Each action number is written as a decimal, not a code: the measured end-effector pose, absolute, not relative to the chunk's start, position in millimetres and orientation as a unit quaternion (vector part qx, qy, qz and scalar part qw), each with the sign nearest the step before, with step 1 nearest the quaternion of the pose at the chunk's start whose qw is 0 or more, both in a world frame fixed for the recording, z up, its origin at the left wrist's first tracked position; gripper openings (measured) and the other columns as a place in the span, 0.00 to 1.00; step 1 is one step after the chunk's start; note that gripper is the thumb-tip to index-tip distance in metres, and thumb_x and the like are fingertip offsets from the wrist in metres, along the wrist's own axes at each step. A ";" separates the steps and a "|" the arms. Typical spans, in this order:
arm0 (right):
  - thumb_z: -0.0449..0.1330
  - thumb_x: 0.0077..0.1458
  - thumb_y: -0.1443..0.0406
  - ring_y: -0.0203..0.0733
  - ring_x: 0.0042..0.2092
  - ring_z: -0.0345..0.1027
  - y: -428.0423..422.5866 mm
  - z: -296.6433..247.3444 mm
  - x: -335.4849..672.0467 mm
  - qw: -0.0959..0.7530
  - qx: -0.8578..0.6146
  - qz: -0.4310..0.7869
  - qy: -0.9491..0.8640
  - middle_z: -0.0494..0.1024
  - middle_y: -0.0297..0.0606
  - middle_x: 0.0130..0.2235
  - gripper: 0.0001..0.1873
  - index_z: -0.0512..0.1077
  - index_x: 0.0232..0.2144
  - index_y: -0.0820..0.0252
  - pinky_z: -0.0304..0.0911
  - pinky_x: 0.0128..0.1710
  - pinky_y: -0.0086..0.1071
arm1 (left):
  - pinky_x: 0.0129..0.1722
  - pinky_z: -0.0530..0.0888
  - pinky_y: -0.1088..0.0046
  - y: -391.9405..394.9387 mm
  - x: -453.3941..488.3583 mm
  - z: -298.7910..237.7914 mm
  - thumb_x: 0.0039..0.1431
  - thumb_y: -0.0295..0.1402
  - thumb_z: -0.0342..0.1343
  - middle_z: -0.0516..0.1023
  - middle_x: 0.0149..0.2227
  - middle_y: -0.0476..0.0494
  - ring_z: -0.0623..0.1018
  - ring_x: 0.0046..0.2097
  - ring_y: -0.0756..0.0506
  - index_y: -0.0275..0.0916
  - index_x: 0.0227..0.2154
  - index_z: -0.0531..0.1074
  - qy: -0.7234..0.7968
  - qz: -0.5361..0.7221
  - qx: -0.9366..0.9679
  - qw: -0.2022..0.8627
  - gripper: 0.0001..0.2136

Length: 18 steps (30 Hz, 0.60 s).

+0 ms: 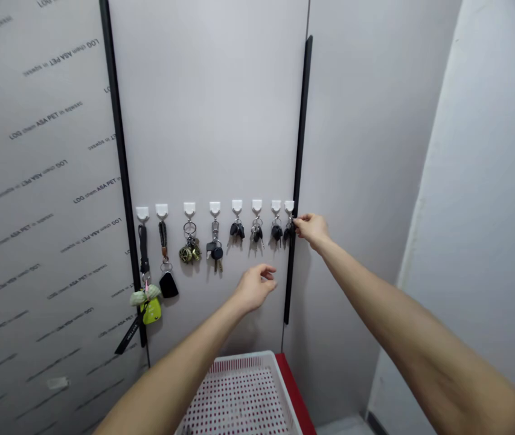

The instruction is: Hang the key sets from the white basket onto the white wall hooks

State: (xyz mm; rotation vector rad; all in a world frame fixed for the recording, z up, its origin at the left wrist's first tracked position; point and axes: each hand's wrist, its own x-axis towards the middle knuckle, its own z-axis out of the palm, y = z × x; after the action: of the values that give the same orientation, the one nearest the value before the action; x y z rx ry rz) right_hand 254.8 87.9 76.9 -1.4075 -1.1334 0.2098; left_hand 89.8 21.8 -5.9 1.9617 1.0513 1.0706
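Several bunches of keys hang in a row from white adhesive hooks on a pale cabinet door. My right hand (312, 229) is at the right end of the row, thumb and fingertips pinched at the ring of the last bunch of keys (288, 232). That bunch is up against its hook (289, 206), and the fingers partly cover its ring. Lower and to the left, my left hand (257, 287) is in front of the door with fingers loosely curved apart and nothing in them. Just above it hangs another bunch of keys (256, 232).
A white perforated basket (279, 386) stands below on something red (296, 393). Long black handles (302, 139) run down the door edges. At the row's left hang a black fob (168, 284) and a yellow-green tag (151, 311). A white wall (479, 181) rises at right.
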 end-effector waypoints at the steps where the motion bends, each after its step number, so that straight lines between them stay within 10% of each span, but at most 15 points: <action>1: 0.52 0.36 0.66 0.29 0.17 0.59 87.8 69.6 255.5 0.610 -0.613 0.082 -0.496 0.64 0.32 0.17 0.06 0.63 0.21 0.64 0.56 0.17 0.24 | 0.24 0.62 0.81 22.4 84.0 -9.3 0.39 0.26 0.48 0.68 0.29 0.46 0.64 0.25 0.56 0.34 0.33 0.65 0.400 0.421 0.737 0.345 0.13; 8: 0.49 0.39 0.66 0.28 0.15 0.50 51.9 5.1 212.1 0.523 -0.553 0.116 -0.638 0.57 0.26 0.14 0.17 0.61 0.36 0.66 0.50 0.16 0.24 | 0.18 0.56 0.83 21.1 21.7 -10.9 0.38 0.24 0.49 0.56 0.16 0.57 0.56 0.17 0.58 0.31 0.35 0.62 0.392 0.581 0.605 0.378 0.16; 18: 0.48 0.42 0.70 0.28 0.17 0.49 -13.5 52.6 100.6 0.618 -0.198 0.238 -0.723 0.56 0.24 0.16 0.38 0.30 0.51 0.54 0.51 0.16 0.23 | 0.22 0.60 0.84 -21.6 -11.9 57.6 0.41 0.22 0.48 0.61 0.18 0.58 0.60 0.20 0.58 0.44 0.50 0.37 0.229 0.693 0.620 0.287 0.34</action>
State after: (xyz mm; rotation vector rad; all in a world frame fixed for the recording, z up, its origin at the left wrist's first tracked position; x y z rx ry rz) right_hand 100.6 -13.5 52.6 -0.4550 -1.6643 0.5467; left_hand -11.9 -21.6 57.6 1.6558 0.6130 1.8518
